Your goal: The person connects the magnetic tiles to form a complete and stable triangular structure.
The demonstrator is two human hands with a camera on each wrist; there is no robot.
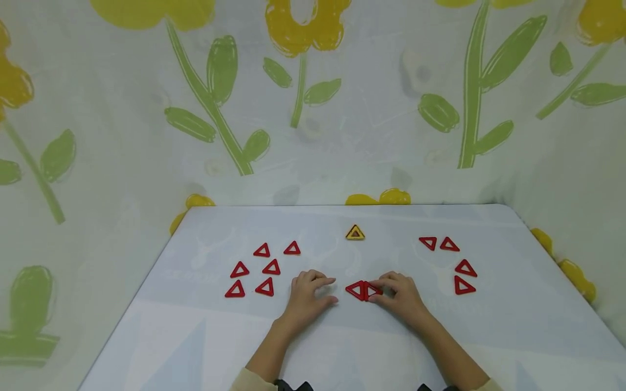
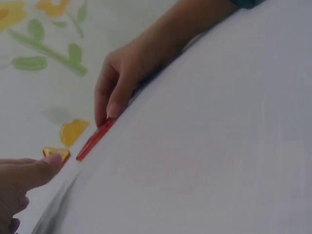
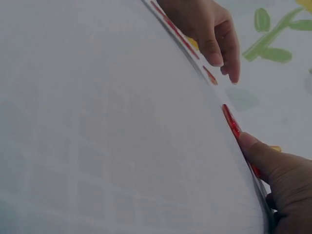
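Red frames a hollow triangle (image 1: 366,291) that, in the head view, the right hand (image 1: 398,293) pinches between thumb and fingers at the middle of the white table (image 1: 352,347). Its straight side meets that of a second red triangle (image 1: 362,291), whose tip points toward the table's left edge. Across a short strip of surface from that tip, the left hand (image 1: 308,296) holds nothing, thumb and fingers loosely curved and apart. Six more red triangles (image 1: 271,272) lie toward the left edge, four others (image 1: 465,273) toward the right edge, with broad white stretches between them and the middle. A yellow triangle (image 1: 355,234) sits near the far edge, before a floral backdrop (image 1: 371,108).

From the left wrist, the pinched red shows edge-on as a thin slanted strip; the yellow triangle appears behind the left thumb, though the head view sets them well apart.

From the right wrist, the right thumb lies against red, but whether the left fingertips touch the tabletop cannot be told.
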